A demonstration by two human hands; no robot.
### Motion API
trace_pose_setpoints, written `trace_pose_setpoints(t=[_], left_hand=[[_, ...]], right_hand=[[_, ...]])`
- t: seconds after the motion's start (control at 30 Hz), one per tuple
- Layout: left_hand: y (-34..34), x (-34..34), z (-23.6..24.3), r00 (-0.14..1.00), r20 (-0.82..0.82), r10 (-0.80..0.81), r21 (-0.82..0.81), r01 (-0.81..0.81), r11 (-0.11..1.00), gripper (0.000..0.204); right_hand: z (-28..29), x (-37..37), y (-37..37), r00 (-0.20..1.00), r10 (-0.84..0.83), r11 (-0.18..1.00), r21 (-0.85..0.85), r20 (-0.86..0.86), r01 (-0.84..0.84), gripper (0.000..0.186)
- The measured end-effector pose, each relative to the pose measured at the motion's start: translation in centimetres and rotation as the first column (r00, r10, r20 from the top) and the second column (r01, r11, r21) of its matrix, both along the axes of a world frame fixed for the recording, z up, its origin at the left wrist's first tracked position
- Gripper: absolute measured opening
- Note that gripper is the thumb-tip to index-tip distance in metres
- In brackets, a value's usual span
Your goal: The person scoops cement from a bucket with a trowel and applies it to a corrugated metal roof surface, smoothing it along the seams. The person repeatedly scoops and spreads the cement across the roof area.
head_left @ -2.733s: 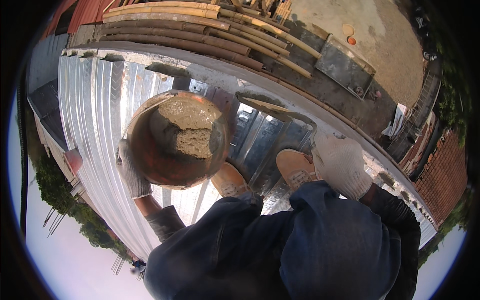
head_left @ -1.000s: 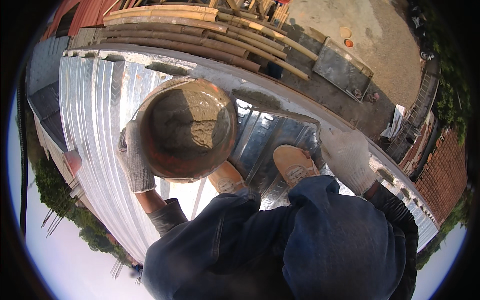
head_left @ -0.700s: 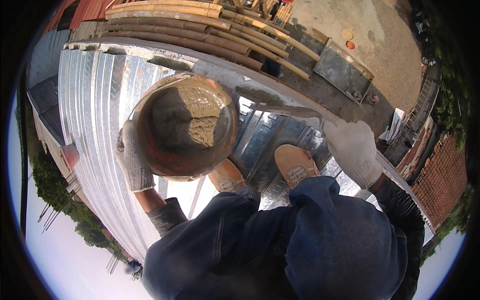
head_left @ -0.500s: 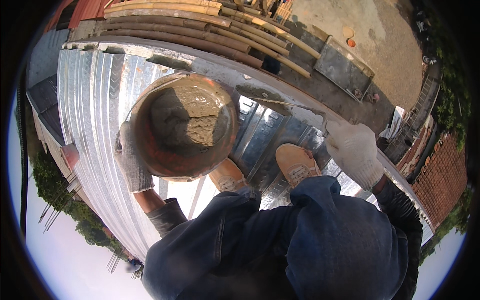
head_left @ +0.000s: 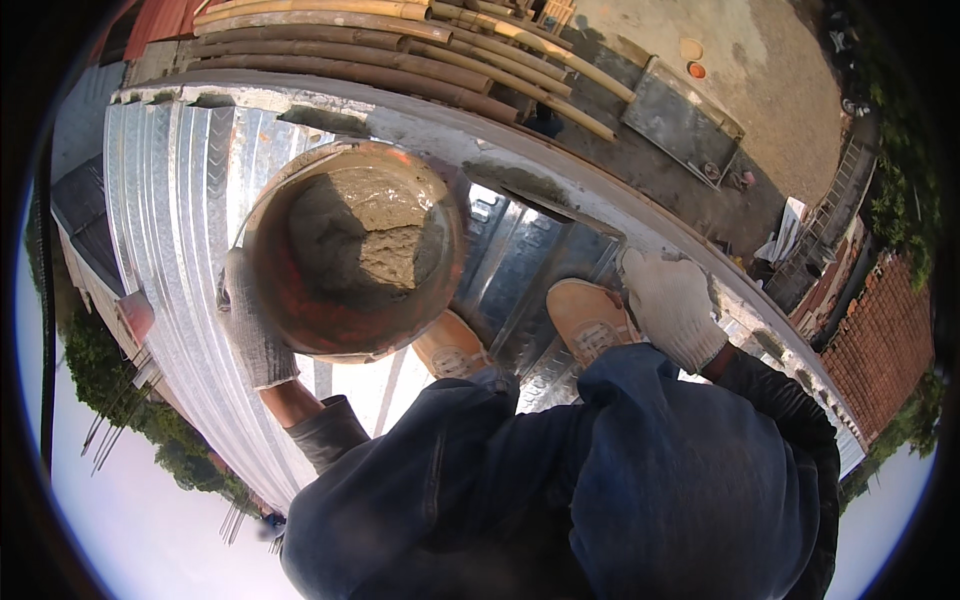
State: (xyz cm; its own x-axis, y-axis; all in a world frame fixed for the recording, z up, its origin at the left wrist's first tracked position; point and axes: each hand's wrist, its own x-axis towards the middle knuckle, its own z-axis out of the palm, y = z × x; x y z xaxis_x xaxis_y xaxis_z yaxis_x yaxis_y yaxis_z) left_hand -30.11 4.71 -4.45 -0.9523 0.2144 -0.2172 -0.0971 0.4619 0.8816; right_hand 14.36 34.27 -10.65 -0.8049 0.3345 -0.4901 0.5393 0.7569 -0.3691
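My left hand [head_left: 255,320], in a pale knit glove, grips the rim of a round bucket [head_left: 308,320] of grey wet mortar [head_left: 385,255]. Closed around a trowel handle, my gloved right hand [head_left: 675,305] is to the right of the bucket. The trowel's thin blade [head_left: 555,215] reaches leftward along a strip of mortar on the concrete ledge [head_left: 420,140]; whether it touches cannot be told. My feet, in tan shoes [head_left: 585,320], stand on shiny corrugated metal sheets [head_left: 170,220] below the ledge.
Beyond the ledge lie bamboo poles [head_left: 320,45], a lower yard [head_left: 760,100] with a metal board [head_left: 680,120], and a ladder [head_left: 840,195]. A tiled roof [head_left: 875,350] is at right. Trees [head_left: 110,370] and rebar stand beyond the left edge.
The bucket is higher in view than 2.7 seconds ago. My right hand rose slightly along the ledge with the trowel, and in the last half second has shifted back leftward.
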Motion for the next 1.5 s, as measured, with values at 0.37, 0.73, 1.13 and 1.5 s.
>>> trace_pose_setpoints(t=[0.37, 0.73, 1.13, 1.5], left_hand=[[1.0, -0.5, -0.1, 0.999, 0.045, -0.008, 0.044, 0.006, 0.999, 0.030], [3.5, 2.0, 1.5, 0.994, 0.076, -0.079, -0.039, 0.082, 0.996, 0.035], [8.1, 5.0, 2.6, 0.993, -0.035, -0.117, -0.211, 0.107, 0.972, 0.037], [8.5, 5.8, 3.4, 0.998, -0.035, -0.059, -0.203, 0.051, 0.978, 0.042]], right_hand=[[4.2, 4.3, 0.0, 0.968, 0.055, 0.997, -0.065, 0.245, -0.041, 0.022], [5.2, -2.0, 3.6, 0.993, -0.082, 0.973, -0.223, -0.080, 0.063, 0.030], [-2.0, -7.6, -1.0, 0.803, 0.323, 0.829, -0.259, -0.502, -0.495, 0.048], [1.0, -12.3, -1.8, 0.787, 0.177, 0.729, -0.459, -0.592, -0.509, 0.027]])
